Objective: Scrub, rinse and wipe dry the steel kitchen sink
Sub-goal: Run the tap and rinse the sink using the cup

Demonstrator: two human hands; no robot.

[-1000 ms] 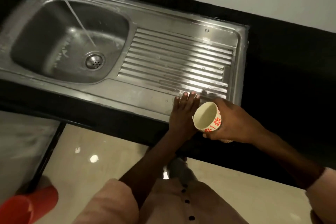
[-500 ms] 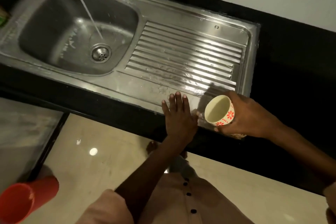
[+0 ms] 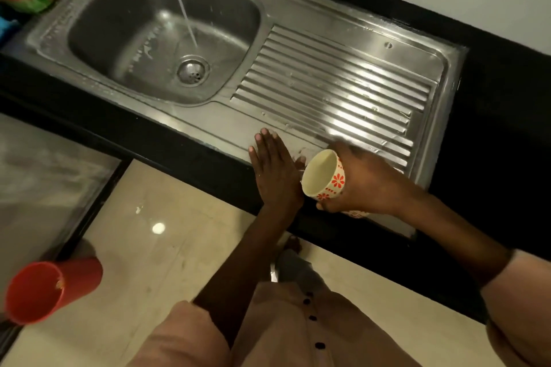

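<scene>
Pressing left hand (image 3: pixel 275 171) flat on sink (image 3: pixel 343 27), right hand (image 3: pixel 362 185) tilting cup (image 3: pixel 323 174).

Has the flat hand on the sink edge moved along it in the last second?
Yes. The left hand has slid left along the sink's front rim, away from the right corner toward the basin side.

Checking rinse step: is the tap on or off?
On. A stream of water falls from the top edge into the sink basin, landing just above the drain.
</scene>
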